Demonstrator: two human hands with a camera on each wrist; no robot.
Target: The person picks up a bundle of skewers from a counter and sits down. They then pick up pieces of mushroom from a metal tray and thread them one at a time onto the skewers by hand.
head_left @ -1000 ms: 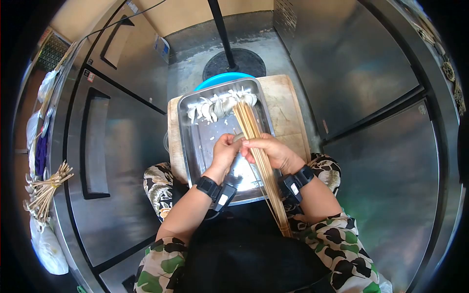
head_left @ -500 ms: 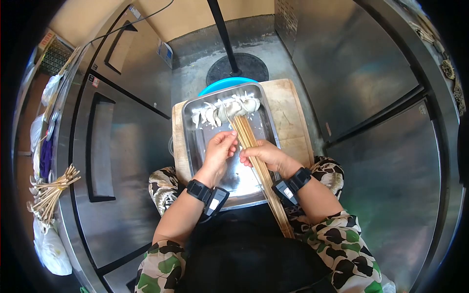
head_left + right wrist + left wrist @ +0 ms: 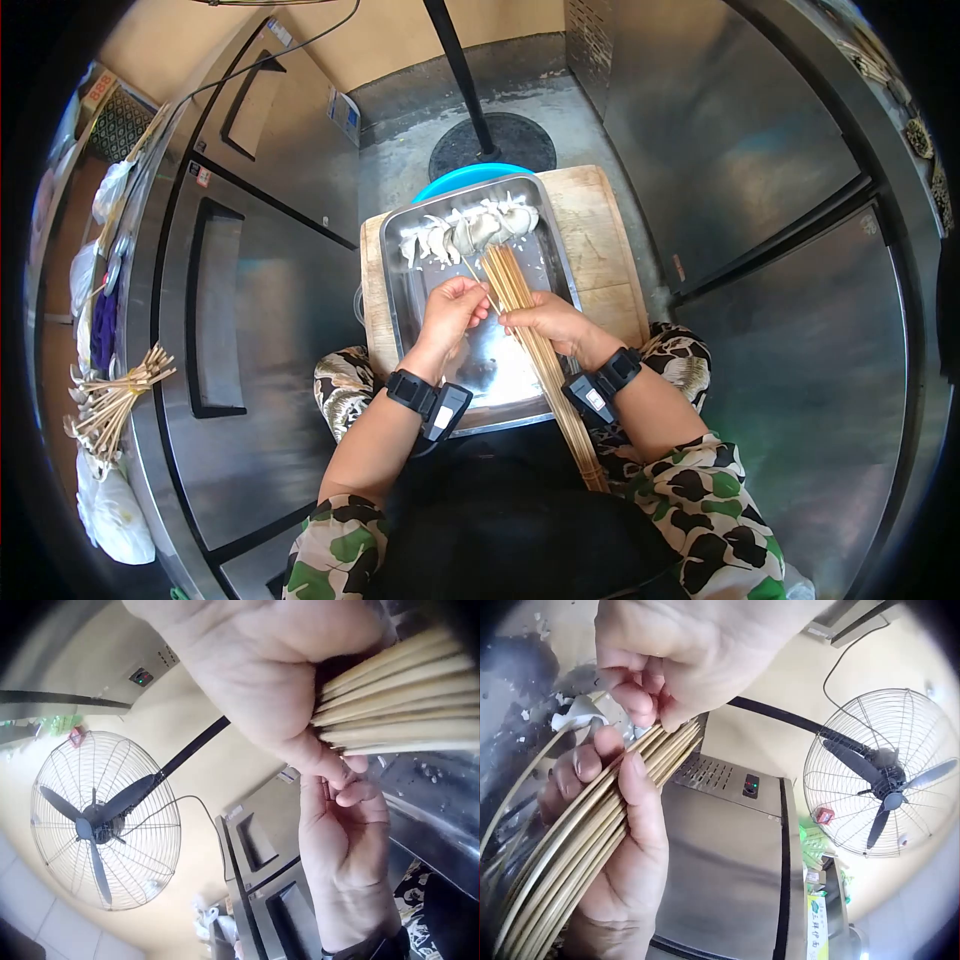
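The right hand (image 3: 555, 325) grips a long bundle of thin wooden skewers (image 3: 545, 365), tips pointing away. To its left, the left hand (image 3: 450, 315) has curled fingers and thumb at a single skewer (image 3: 473, 269) beside the bundle. In the left wrist view, the left hand (image 3: 694, 649) pinches at the skewer tips; a white piece (image 3: 581, 714) sits on a separate skewer near the right hand (image 3: 634, 862). Pale sliced pieces (image 3: 470, 232) lie in a row along the far end of a metal tray (image 3: 400, 300). The left fingertips are partly hidden.
The tray rests on a wooden board (image 3: 605, 260), with a blue basin (image 3: 470, 178) behind it. Steel cabinets (image 3: 770, 200) stand on both sides. A bundle of filled skewers (image 3: 120, 395) hangs at the left. A black pole (image 3: 460, 75) rises behind.
The pale piece between the hands is no longer visible there in the head view. The left hand has parted slightly from the right; a thin skewer now shows beyond its fingers.
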